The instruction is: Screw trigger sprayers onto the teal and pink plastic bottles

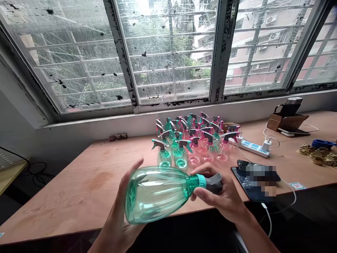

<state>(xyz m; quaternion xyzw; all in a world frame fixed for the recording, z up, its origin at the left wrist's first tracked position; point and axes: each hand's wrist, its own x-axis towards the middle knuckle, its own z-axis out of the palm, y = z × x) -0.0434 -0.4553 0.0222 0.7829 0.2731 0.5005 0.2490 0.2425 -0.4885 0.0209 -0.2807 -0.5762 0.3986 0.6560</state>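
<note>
A clear green spray bottle lies sideways in the air over the table's front edge, its base to the left and its neck to the right. My left hand is wrapped round the base end, with most of its fingers hidden behind the bottle. At the other end my right hand grips the turquoise collar and the dark grey spray head. Beyond my hands several green spray bottles and pink spray bottles stand upright in a close group.
On the wooden table, a white power strip lies right of the bottles. Nearer are a phone and a dark tablet with cables. Gold-coloured pieces and a brown holder occupy the right. Small dark blocks sit by the window wall.
</note>
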